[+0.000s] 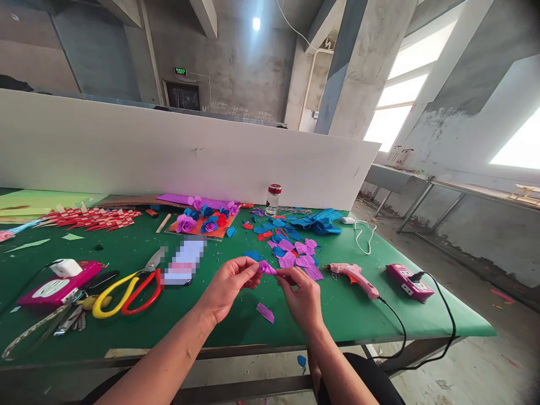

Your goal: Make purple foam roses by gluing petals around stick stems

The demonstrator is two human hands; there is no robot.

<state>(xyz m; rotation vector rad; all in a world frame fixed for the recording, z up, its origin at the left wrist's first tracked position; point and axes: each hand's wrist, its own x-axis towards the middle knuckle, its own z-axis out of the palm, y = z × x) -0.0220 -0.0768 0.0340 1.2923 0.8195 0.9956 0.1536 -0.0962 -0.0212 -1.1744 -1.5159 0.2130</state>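
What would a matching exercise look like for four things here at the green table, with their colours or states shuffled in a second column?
1. scissors
2. glue gun
3. jar
4. twisted purple paper

A. clear, red-topped
B. pinched by left hand and right hand
C. yellow and red handled
D. mostly pink, corded

Pairs: 1-C, 2-D, 3-A, 4-B

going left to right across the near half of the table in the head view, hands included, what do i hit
Magenta socket block with white plug → scissors → left hand → twisted purple paper → right hand → pink glue gun → magenta socket block with black plug.
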